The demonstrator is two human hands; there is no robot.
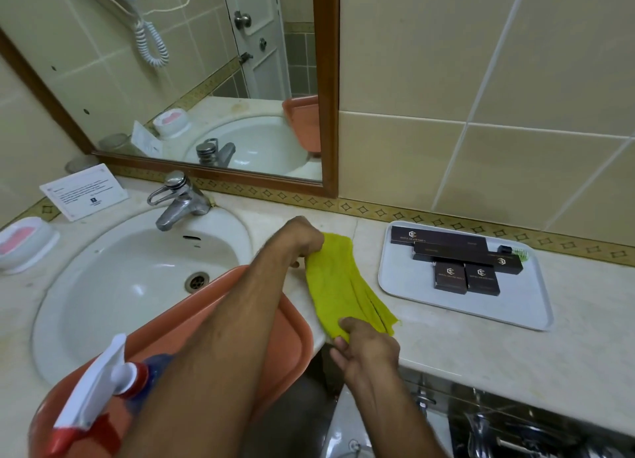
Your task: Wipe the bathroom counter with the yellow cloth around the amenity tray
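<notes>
The yellow cloth [343, 285] is stretched out over the pale marble counter [481, 347], between the sink and the tray. My left hand [302, 239] pinches its far end near the back wall. My right hand [367, 349] grips its near end at the counter's front edge. To the right lies the white amenity tray [405, 285], flat on the counter and carrying several dark boxes [450, 277]. The cloth does not touch the tray.
A white sink [113, 279] with a chrome tap [178, 200] sits left. An orange basin [292, 340] with a spray bottle [99, 389] rests over its front. A soap dish [24, 244] and a white card [84, 189] stand at far left; the mirror [326, 86] hangs behind.
</notes>
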